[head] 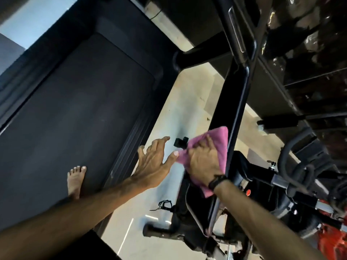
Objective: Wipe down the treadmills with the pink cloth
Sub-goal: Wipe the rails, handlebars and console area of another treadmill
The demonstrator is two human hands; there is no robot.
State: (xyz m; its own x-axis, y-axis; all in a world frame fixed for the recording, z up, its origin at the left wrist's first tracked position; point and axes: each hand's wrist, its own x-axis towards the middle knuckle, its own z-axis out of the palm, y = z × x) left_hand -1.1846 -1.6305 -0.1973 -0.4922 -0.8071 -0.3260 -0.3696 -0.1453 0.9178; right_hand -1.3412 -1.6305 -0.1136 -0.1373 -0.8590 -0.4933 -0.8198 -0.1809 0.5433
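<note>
The black treadmill fills the left half, its dark running belt (78,113) below me and its side handrail (234,102) running up the middle right. My right hand (203,162) is closed on the pink cloth (220,139) and presses it against the handrail. My left hand (155,160) hovers just left of the cloth with fingers spread, holding nothing; its thumb tip is at the cloth's edge. A ring is on one left finger and a dark band on my right wrist.
My bare foot (75,180) stands on the belt near its right edge. Pale floor (187,102) lies between the treadmill deck and the rail. An exercise bike with black frame (281,182) and red parts (332,239) crowds the lower right.
</note>
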